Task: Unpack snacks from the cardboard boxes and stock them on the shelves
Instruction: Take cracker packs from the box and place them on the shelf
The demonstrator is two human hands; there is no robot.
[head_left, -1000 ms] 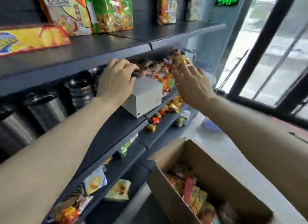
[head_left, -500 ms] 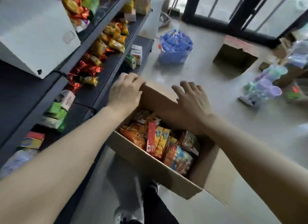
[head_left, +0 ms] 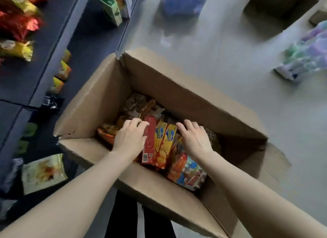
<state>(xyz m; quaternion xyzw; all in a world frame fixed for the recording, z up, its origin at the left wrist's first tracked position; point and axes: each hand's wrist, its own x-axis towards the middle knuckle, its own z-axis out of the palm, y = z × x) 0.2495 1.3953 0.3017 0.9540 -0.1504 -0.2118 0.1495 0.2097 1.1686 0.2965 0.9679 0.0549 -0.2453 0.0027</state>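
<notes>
Brown cardboard box [head_left: 177, 89] sits open on floor w/ snacks inside. Left hand [head_left: 130, 140] curls fingers round tall red snack carton [head_left: 149, 140]; right hand [head_left: 194, 138] rests flat, fingers apart, on packets. Risk: carton's wedged tight, neighbours could snag & spill.

Dim indoor light, soft blur thruout, wide-angle warp at edges.
</notes>
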